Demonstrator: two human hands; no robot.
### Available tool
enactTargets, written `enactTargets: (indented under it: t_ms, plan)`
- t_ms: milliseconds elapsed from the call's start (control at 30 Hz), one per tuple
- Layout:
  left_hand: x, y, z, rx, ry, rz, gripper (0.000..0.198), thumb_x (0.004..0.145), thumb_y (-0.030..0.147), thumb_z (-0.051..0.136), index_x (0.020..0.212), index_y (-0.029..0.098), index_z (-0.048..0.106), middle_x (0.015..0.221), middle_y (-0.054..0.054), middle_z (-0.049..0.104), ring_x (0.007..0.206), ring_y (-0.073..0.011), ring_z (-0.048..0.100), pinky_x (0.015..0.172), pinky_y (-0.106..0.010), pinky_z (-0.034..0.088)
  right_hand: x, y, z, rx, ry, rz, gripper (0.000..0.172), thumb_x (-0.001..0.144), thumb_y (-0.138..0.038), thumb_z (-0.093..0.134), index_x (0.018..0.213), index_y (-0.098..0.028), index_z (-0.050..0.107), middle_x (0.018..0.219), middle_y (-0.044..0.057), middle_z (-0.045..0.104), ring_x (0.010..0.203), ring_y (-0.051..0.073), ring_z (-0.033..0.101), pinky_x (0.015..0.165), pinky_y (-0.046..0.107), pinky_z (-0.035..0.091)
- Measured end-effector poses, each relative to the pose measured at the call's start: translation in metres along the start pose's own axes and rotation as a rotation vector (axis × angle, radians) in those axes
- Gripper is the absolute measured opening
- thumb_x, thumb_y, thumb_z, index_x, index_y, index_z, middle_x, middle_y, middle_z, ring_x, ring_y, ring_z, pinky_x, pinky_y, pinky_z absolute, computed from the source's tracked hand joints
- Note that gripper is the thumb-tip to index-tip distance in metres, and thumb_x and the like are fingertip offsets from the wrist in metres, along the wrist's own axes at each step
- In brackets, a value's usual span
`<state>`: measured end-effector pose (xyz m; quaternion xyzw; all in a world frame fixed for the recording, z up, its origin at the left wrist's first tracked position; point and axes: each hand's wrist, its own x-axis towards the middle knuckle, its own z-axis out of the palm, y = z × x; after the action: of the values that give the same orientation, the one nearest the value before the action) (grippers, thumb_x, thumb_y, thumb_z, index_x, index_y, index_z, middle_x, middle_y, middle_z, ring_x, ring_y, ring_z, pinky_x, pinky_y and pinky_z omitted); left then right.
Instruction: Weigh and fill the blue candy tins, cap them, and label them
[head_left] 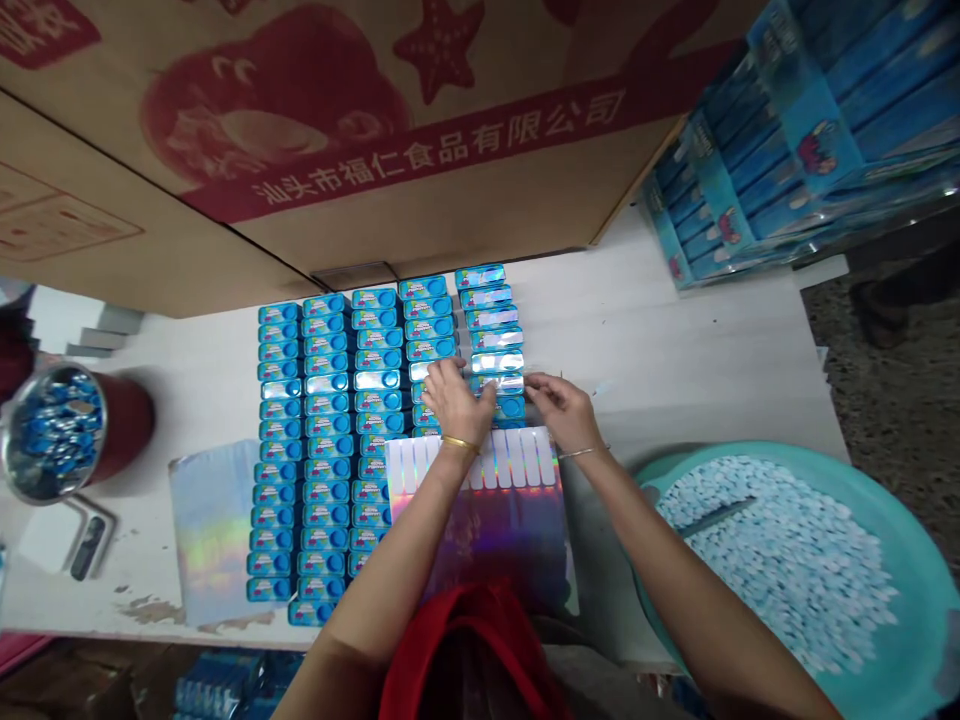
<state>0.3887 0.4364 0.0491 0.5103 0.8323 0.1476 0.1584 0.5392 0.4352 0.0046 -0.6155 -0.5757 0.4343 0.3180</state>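
Several small blue printed tins [326, 444] lie in long columns on the table. My left hand [457, 405] rests over the two rightmost columns, fingers spread, its thumb at the left end of a tin that carries a shiny sticker [510, 383]. At that sticker's right end, the thumb and forefinger of my right hand [566, 410] are pinched together. Shiny strips also cover the tins farther up this column; the tin [511, 407] just below shows a plain blue top. Under my forearms lies a rainbow-sheened sticker sheet [495, 545], partly over the tins.
A large cardboard box [480, 215] stands behind the columns. Left are another shiny sheet [214, 540] and a red pot [131, 425] of blue-wrapped pieces. A green basin [926, 590] of small pale pieces sits right; wrapped blue packs [795, 150] stand at the back right.
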Motion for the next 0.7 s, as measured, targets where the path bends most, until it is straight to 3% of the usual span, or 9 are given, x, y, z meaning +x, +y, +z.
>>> enactTargets:
  t_ms: [67,133,267,367,467,567,633,700]
  plan:
    - [0.0,0.0,0.0,0.002,-0.011,-0.003,0.045,0.068,0.036,0.068,0.103,0.019,0.046,0.107,-0.009,0.049,0.103,-0.0291,0.046,0.082,-0.039,0.034,-0.006,-0.001,-0.002,-0.001,-0.025,-0.074,0.029,0.084,-0.036,0.05,0.1,-0.021,0.069,0.095,0.006,0.07,0.087,0.02,0.063,0.078,0.034,0.047]
    - [0.0,0.001,0.002,0.002,-0.019,-0.003,0.043,0.069,0.036,0.068,0.102,0.02,0.046,0.106,-0.01,0.049,0.102,-0.0296,0.046,0.082,-0.04,0.034,-0.009,-0.003,-0.006,-0.09,-0.069,-0.109,0.031,0.087,-0.038,0.047,0.103,-0.022,0.069,0.089,0.006,0.07,0.086,0.02,0.063,0.079,0.035,0.046]
    - [0.001,0.005,0.006,0.002,-0.023,-0.023,0.043,0.068,0.035,0.069,0.102,0.021,0.047,0.105,-0.01,0.049,0.102,-0.0304,0.046,0.083,-0.043,0.034,-0.006,-0.01,-0.012,-0.353,-0.179,-0.123,0.035,0.091,-0.042,0.04,0.097,-0.027,0.071,0.084,0.005,0.07,0.088,0.022,0.061,0.083,0.039,0.039]
    - [0.003,-0.001,-0.001,-0.058,-0.037,-0.019,0.042,0.068,0.036,0.07,0.1,0.021,0.049,0.106,-0.009,0.049,0.103,-0.0299,0.047,0.083,-0.043,0.036,-0.011,-0.015,-0.019,-0.359,-0.192,-0.077,0.038,0.09,-0.046,0.038,0.091,-0.025,0.071,0.089,0.006,0.07,0.091,0.022,0.06,0.083,0.038,0.038]
    - [-0.006,-0.03,-0.022,-0.233,-0.056,0.097,0.03,0.076,0.037,0.063,0.097,0.02,0.05,0.1,-0.007,0.054,0.095,-0.0225,0.052,0.082,-0.037,0.04,-0.035,-0.014,-0.029,-0.199,-0.106,0.091,0.041,0.082,-0.055,0.048,0.09,-0.02,0.067,0.081,0.006,0.067,0.077,0.019,0.06,0.073,0.032,0.042]
    - [-0.034,-0.079,-0.052,-0.278,-0.008,0.164,0.02,0.084,0.035,0.054,0.095,0.019,0.053,0.094,-0.006,0.057,0.09,-0.0184,0.054,0.083,-0.033,0.042,-0.072,-0.009,-0.038,-0.071,-0.197,0.211,0.04,0.073,-0.059,0.056,0.075,-0.019,0.061,0.06,-0.002,0.056,0.058,0.014,0.051,0.057,0.027,0.04]
    - [-0.065,-0.109,-0.069,-0.162,0.016,0.082,0.019,0.084,0.034,0.053,0.096,0.019,0.055,0.096,-0.007,0.057,0.095,-0.0205,0.053,0.087,-0.036,0.041,-0.099,-0.007,-0.04,-0.021,-0.207,0.196,0.042,0.072,-0.06,0.056,0.06,-0.021,0.051,0.051,-0.005,0.045,0.051,0.012,0.044,0.051,0.026,0.035]
    - [-0.101,-0.128,-0.082,-0.062,-0.045,-0.033,0.02,0.082,0.031,0.055,0.098,0.019,0.057,0.1,-0.008,0.057,0.1,-0.0229,0.052,0.09,-0.04,0.039,-0.123,-0.008,-0.038,0.028,-0.144,0.2,0.042,0.069,-0.061,0.057,0.059,-0.021,0.049,0.053,-0.005,0.046,0.052,0.013,0.044,0.051,0.026,0.036]
